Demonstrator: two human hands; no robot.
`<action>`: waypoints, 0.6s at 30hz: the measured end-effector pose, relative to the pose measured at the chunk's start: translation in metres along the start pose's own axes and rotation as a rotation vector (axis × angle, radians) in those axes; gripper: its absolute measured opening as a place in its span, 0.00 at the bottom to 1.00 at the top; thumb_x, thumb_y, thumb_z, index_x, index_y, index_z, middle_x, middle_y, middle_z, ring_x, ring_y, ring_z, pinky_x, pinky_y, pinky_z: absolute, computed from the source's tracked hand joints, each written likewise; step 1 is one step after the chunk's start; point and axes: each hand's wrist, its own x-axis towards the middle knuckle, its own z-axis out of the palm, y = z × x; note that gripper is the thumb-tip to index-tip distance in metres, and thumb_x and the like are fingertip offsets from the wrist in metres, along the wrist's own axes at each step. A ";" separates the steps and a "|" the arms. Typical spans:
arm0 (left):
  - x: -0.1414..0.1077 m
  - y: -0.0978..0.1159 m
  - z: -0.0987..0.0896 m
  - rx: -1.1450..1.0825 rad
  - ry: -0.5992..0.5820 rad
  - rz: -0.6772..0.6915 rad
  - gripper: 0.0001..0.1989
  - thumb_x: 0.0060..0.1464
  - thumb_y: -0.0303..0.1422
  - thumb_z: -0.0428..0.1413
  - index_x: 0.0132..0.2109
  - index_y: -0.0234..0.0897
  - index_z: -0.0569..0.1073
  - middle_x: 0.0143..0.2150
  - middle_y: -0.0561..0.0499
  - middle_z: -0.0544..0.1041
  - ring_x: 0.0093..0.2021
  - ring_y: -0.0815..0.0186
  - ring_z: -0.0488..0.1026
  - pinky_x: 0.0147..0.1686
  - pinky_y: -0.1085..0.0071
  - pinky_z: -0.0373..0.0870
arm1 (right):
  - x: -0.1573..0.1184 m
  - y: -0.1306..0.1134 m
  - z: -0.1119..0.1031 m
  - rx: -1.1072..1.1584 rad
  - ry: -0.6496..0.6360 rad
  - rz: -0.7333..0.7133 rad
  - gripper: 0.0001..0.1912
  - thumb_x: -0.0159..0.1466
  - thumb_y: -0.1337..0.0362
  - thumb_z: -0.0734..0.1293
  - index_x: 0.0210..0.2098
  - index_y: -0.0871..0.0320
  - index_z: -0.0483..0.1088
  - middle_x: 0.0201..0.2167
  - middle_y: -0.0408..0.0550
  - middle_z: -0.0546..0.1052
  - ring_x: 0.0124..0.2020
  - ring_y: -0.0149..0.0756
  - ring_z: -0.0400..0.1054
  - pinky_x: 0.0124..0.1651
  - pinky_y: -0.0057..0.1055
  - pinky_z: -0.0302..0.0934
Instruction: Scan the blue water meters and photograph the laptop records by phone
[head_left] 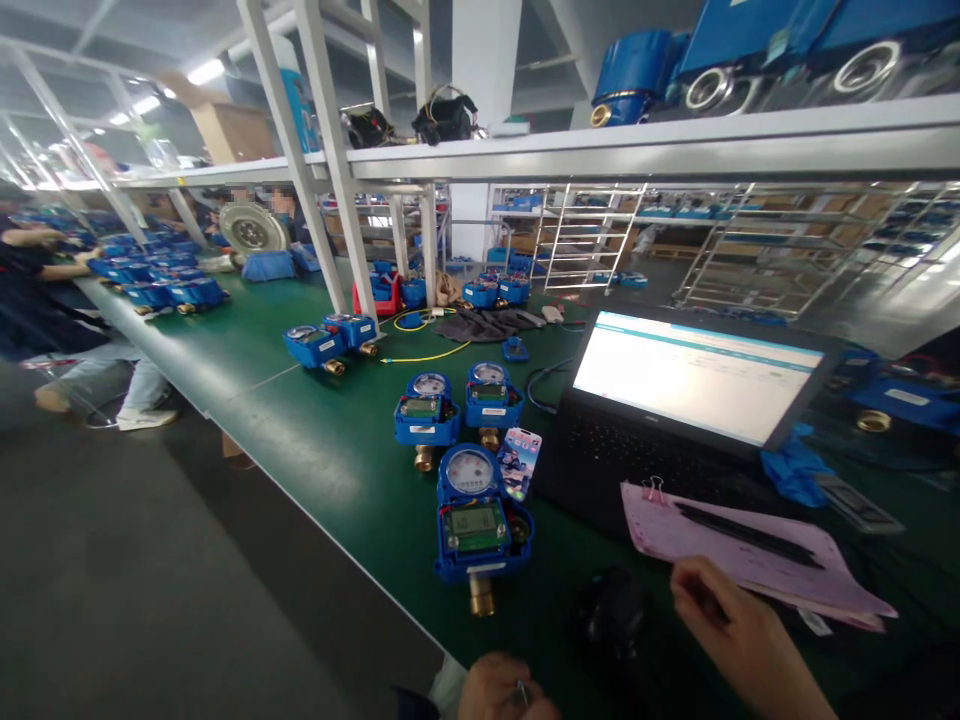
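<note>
My left hand [504,688] is at the bottom edge with its fingers curled closed; a thin shiny metal piece shows at the fingers, too small to name. To the right, my right hand [739,630] rests by the near edge of a pink stack of papers [720,545], its fingers curled in and nothing visible in them. Between the hands lies a black computer mouse [613,610], touched by neither. Ahead of my left hand stands a blue water meter [471,525] with a round dial, a lit-looking display and a brass fitting. Two similar meters [426,415] [491,400] sit just behind it.
An open laptop [690,375] stands at the right, with a blue glove [799,470] beside it. A phone-sized colourful card [520,462] lies by the meters. More meters [315,345] line the green table [315,440]. A metal shelf [645,155] spans overhead; a seated person [45,280] is far left.
</note>
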 end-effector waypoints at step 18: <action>-0.040 -0.008 0.018 0.023 -0.026 -0.044 0.27 0.72 0.28 0.31 0.22 0.35 0.56 0.13 0.57 0.54 0.13 0.76 0.49 0.14 0.75 0.45 | -0.011 0.032 0.017 -0.069 0.103 -0.148 0.16 0.62 0.56 0.60 0.43 0.50 0.77 0.37 0.43 0.81 0.22 0.30 0.73 0.24 0.21 0.70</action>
